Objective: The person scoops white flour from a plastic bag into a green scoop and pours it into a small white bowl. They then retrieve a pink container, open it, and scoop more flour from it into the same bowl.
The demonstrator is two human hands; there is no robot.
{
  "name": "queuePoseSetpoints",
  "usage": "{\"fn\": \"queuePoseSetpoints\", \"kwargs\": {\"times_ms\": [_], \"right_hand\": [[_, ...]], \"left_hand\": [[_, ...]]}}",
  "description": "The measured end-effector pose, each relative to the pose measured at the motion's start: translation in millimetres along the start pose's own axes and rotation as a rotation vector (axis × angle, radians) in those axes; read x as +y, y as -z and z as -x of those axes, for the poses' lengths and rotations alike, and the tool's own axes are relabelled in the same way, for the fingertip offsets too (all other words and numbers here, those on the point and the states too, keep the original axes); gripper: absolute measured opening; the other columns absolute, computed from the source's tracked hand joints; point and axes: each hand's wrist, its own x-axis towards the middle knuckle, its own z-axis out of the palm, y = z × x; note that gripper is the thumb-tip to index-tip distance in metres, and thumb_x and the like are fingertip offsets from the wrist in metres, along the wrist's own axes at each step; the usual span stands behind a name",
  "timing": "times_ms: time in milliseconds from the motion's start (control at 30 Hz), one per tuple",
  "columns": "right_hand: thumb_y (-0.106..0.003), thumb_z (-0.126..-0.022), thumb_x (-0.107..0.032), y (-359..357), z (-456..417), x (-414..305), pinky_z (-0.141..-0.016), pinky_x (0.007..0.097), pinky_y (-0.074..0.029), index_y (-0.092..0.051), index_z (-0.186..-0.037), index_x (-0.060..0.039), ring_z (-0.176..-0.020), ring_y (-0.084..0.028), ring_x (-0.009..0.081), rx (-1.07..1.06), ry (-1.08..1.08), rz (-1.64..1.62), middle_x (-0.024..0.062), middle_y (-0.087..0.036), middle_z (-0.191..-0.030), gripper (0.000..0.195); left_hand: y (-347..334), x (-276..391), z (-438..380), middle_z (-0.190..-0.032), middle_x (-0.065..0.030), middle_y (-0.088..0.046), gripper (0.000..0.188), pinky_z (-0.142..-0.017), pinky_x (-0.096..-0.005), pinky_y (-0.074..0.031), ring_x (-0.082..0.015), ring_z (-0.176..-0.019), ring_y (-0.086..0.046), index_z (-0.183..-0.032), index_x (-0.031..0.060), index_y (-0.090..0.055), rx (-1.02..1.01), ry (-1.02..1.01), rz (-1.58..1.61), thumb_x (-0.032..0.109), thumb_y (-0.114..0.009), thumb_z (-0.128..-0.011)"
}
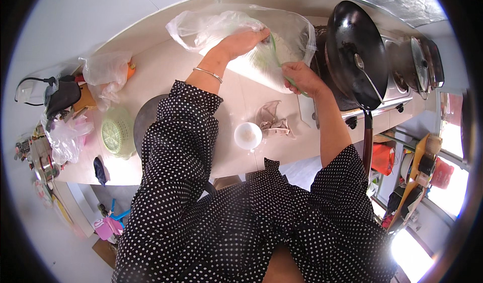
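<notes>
A clear plastic bag [292, 43] with whitish contents lies towards the back of the counter. My left hand [241, 43] grips its gathered plastic near the upper end of a narrow green strip [274, 49]. The strip's lower part is in my right hand [302, 77], whose fingers are closed around it at the bag's right side. Whether the strip is a clip or a tie, I cannot tell. Closer to me stand a small white bowl [248, 135], with a little pale matter inside, and a crumpled brownish cloth [275, 121].
To the right, a black wok [356, 30] holding a metal spoon [364, 70] rests tilted on the gas stove, beside a glass-lidded pot [417, 66]. At left are a pale green plastic colander [117, 132], a dark round object [149, 121] partly behind my sleeve, and several plastic bags [107, 70].
</notes>
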Motion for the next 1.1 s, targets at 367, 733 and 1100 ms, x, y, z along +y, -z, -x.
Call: {"fn": "queuePoseSetpoints", "kwargs": {"times_ms": [367, 733, 1100], "right_hand": [[-0.052, -0.092, -0.027, -47, 0, 3, -0.042, 0.0238, -0.034, -0.056, -0.086, -0.0062, -0.050, -0.044, 0.0075, -0.071, -0.055, -0.157, 0.0035, -0.053, -0.066, 0.022], [-0.054, -0.094, -0.030, -125, -4, 22, -0.042, 0.0235, -0.033, -0.057, -0.099, -0.0039, -0.052, -0.044, 0.0088, -0.042, -0.050, -0.388, 0.0041, -0.054, -0.070, 0.027], [-0.053, -0.094, -0.030, -136, -8, 26, -0.041, 0.0225, -0.033, -0.055, -0.101, -0.0034, -0.050, -0.041, 0.0073, -0.005, -0.080, -0.418, 0.0024, -0.051, -0.070, 0.028]], "left_hand": [[4, -45, 84, -0.108, -0.0146, -0.061, 0.047, -0.092, -0.0351, -0.039, -0.0249, -0.099, -0.053, -0.105, 0.0033, -0.064, 0.332, 0.025, 0.000, 0.045, -0.048, -0.091], [-11, -126, 177, -0.115, -0.0046, -0.055, 0.038, -0.097, -0.0311, -0.036, -0.0156, -0.108, -0.047, -0.122, 0.0013, -0.052, 0.459, 0.120, 0.431, 0.028, -0.054, -0.095], [-15, -133, 176, -0.131, -0.0100, -0.047, 0.049, -0.103, -0.0328, -0.032, -0.0209, -0.120, -0.042, -0.136, 0.0005, -0.038, 0.490, 0.069, 0.405, 0.026, -0.050, -0.096]]}}
